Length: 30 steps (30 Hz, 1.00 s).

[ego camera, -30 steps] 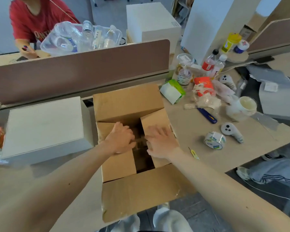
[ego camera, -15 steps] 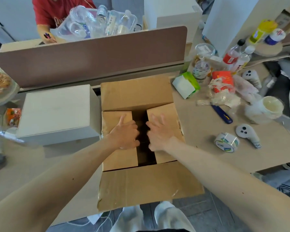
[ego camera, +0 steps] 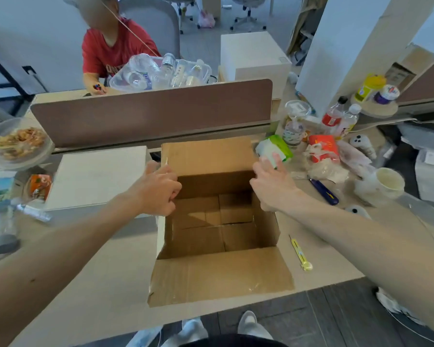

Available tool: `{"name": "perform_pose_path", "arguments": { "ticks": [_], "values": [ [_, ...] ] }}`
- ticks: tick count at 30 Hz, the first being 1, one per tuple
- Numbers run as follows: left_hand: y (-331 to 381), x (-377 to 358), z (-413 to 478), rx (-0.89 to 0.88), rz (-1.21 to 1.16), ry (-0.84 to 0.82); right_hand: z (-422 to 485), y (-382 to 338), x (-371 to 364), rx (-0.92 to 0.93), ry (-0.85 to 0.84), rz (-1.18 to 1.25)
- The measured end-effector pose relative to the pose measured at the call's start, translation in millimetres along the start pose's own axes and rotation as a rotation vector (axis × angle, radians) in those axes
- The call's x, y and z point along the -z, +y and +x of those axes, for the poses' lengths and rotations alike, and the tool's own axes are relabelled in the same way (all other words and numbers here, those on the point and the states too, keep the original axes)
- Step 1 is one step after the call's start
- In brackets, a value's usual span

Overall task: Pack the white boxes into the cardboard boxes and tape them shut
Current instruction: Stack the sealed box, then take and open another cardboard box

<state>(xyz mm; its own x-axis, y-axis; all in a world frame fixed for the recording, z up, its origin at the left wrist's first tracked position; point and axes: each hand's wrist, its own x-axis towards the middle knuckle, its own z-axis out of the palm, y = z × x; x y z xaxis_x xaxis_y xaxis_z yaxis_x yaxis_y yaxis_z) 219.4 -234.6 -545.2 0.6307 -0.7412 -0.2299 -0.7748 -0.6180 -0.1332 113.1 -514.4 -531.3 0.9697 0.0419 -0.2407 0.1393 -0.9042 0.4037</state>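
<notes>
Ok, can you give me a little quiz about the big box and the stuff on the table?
1. True or false: the cardboard box is already taped shut.
2. Pick one: what lies on the table just right of the cardboard box, near its front corner? A) a yellow cutter B) a spoon C) a red ball
3. Fill the gap: the white box sits on the ___ side of the cardboard box.

Key:
1. False. Its flaps are open and you can see right down to the bottom.
2. A
3. left
</notes>
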Motion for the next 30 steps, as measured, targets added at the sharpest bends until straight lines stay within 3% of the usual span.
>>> {"name": "perform_pose_path", "arguments": {
  "ticks": [7, 12, 18, 30],
  "values": [
    [-35.6, -17.6, -27.9, 0.271, 0.010, -0.320, -10.5, 29.1, -45.9, -0.120, -0.200, -0.013],
    [-19.0, -57.4, -32.6, 0.404, -0.263, -0.253, -5.8, -0.7, -91.1, -0.120, -0.148, 0.408],
    [10.5, -96.7, -27.8, 0.481, -0.592, -0.165, -10.8, -39.0, -119.2, -0.193, -0.117, 0.669],
    [61.7, -118.8, -16.2, 0.519, -0.624, -0.006, -38.4, -12.5, -148.8, -0.224, -0.057, 0.786]
  ]
}}
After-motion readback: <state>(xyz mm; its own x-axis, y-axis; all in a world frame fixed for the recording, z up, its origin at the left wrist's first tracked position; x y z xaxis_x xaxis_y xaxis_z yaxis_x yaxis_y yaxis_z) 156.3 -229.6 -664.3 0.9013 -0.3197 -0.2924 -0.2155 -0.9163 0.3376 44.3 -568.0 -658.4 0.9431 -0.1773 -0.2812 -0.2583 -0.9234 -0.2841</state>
